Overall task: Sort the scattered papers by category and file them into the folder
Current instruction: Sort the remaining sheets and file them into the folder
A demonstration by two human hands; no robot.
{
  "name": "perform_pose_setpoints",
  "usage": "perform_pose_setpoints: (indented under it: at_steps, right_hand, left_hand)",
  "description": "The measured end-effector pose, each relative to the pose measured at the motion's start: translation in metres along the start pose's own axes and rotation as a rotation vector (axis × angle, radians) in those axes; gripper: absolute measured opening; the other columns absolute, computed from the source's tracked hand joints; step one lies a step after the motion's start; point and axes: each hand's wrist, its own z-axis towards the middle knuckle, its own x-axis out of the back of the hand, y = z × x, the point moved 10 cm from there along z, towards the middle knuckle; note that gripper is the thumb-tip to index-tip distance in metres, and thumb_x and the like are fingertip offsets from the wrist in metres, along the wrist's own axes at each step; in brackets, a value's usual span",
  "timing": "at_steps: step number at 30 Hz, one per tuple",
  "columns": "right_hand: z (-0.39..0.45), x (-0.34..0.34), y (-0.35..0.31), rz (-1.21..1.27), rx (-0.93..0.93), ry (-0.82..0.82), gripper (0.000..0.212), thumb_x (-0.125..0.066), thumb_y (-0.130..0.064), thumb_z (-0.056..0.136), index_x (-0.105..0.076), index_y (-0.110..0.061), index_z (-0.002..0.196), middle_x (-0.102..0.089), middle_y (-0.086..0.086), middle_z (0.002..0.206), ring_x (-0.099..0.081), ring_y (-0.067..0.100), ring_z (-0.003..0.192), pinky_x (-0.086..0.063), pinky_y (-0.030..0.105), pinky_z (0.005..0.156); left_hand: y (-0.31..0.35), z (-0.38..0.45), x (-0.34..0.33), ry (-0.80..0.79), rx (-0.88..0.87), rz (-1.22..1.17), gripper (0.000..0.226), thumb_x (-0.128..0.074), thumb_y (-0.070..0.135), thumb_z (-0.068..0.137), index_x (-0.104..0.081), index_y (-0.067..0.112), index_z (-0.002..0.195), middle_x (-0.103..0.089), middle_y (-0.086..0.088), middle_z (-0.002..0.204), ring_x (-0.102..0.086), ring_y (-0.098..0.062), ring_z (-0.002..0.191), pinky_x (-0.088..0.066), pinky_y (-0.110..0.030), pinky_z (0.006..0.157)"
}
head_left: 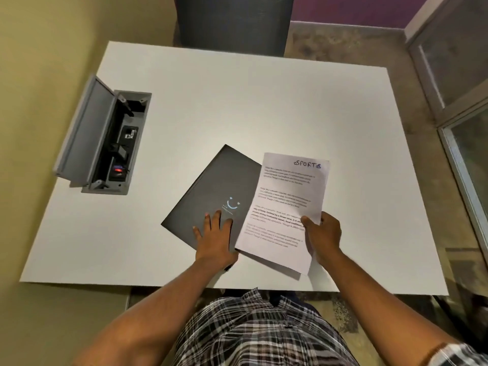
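A dark grey folder [216,191] with a small smiley logo lies closed and tilted on the white table [237,107], near the front edge. My left hand [215,239] lies flat on its lower cover, fingers spread. A white printed sheet [287,204] with "SPORTS" handwritten at its top overlaps the folder's right side. My right hand [323,235] grips this sheet at its right edge, thumb on top. More paper edges show under the sheet's lower edge.
An open grey cable box [105,138] with sockets and plugs is set into the table at the left. A dark chair back [233,21] stands beyond the far edge. A glass door frame [459,128] runs along the right.
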Motion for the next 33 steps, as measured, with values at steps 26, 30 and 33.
perform_pose_setpoints:
  at_steps: [26, 30, 33]
  right_hand:
    - [0.034, 0.026, 0.097, -0.137, -0.117, -0.142, 0.039, -0.075, -0.024, 0.089, -0.068, -0.010, 0.125, -0.073, 0.011, 0.119, -0.070, 0.033, 0.102, -0.058, 0.046, 0.091]
    - [0.041, 0.020, 0.100, -0.125, -0.107, -0.197, 0.039, -0.076, -0.030, 0.086, -0.069, -0.018, 0.122, -0.075, 0.004, 0.117, -0.071, 0.029, 0.102, -0.058, 0.049, 0.094]
    - [0.048, 0.016, 0.099, -0.134, -0.087, -0.233, 0.043, -0.075, -0.038, 0.081, -0.069, -0.022, 0.120, -0.075, 0.000, 0.115, -0.071, 0.027, 0.100, -0.059, 0.048, 0.092]
  left_hand:
    - [0.048, -0.019, 0.071, 0.054, 0.180, 0.052, 0.078, -0.075, 0.025, 0.082, -0.034, 0.026, 0.148, -0.035, 0.001, 0.155, -0.051, -0.026, 0.128, -0.056, -0.046, 0.093]
    - [0.046, -0.031, 0.101, 0.221, 0.200, 0.171, 0.102, -0.077, 0.066, 0.066, -0.032, 0.020, 0.146, -0.039, 0.001, 0.150, -0.056, -0.024, 0.121, -0.057, -0.046, 0.088]
    - [0.039, -0.037, 0.110, 0.247, 0.242, 0.239, 0.117, -0.084, 0.067, 0.054, -0.030, 0.018, 0.144, -0.038, 0.000, 0.146, -0.058, -0.024, 0.116, -0.059, -0.046, 0.082]
